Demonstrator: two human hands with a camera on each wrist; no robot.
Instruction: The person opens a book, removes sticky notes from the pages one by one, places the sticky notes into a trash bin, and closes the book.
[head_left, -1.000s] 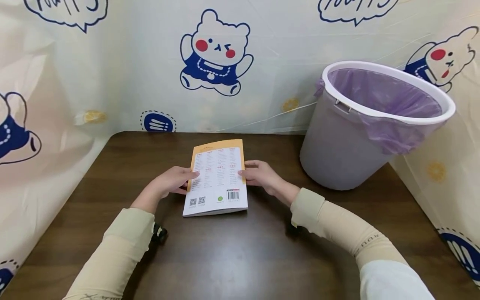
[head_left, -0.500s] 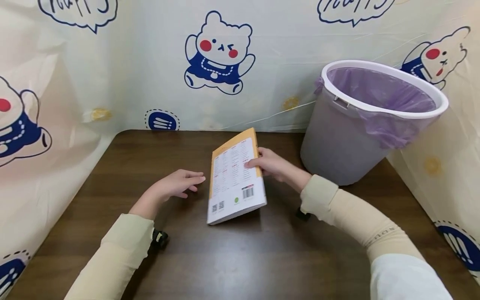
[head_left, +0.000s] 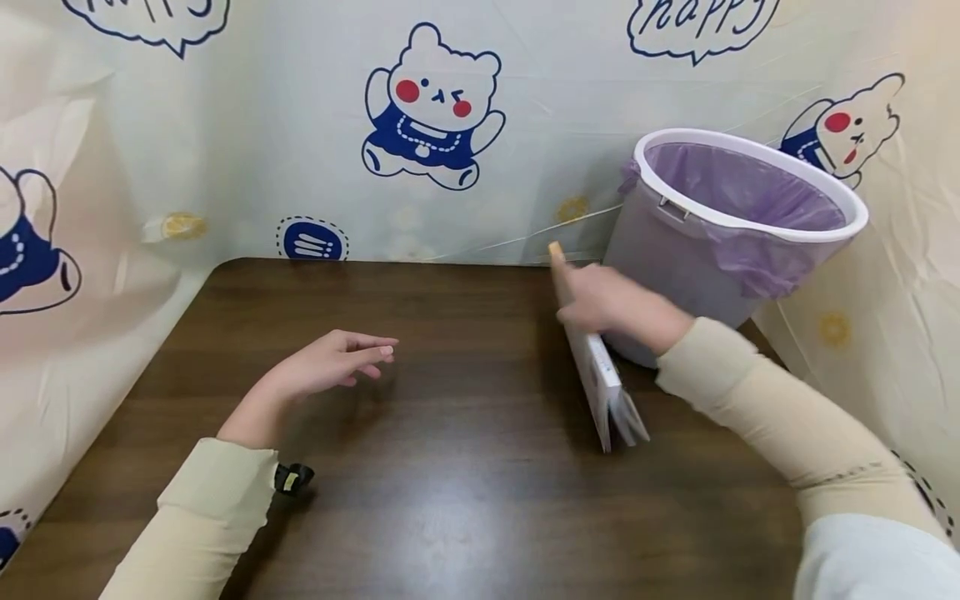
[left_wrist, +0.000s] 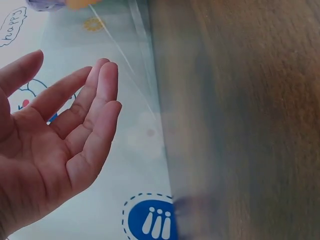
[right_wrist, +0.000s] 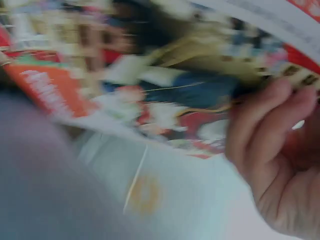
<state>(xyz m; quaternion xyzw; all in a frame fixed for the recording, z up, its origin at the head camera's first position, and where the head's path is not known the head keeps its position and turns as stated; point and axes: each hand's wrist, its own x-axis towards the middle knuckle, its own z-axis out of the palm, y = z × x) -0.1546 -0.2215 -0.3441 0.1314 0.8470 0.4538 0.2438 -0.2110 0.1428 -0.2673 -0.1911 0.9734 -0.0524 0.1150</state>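
My right hand (head_left: 603, 298) grips a book (head_left: 598, 387) near its upper part, at the left side of the bin. In the head view the book stands nearly edge-on, its lower pages slightly fanned. The right wrist view shows its colourful illustrated cover (right_wrist: 150, 90), blurred, with the fingers (right_wrist: 265, 120) pressed against it. My left hand (head_left: 326, 362) hovers over the left half of the table and holds nothing. In the left wrist view its palm (left_wrist: 45, 145) faces the camera, fingers relaxed and slightly bent.
A grey bin (head_left: 675, 250) with a white rim and a purple liner (head_left: 750, 183) stands at the table's back right. Behind the brown wooden table (head_left: 420, 467) hangs a pale sheet (head_left: 300, 108) printed with cartoon bears.
The left hand has let go of the book. The right hand has carried it rightwards toward the bin and turned it from back cover up to nearly edge-on.
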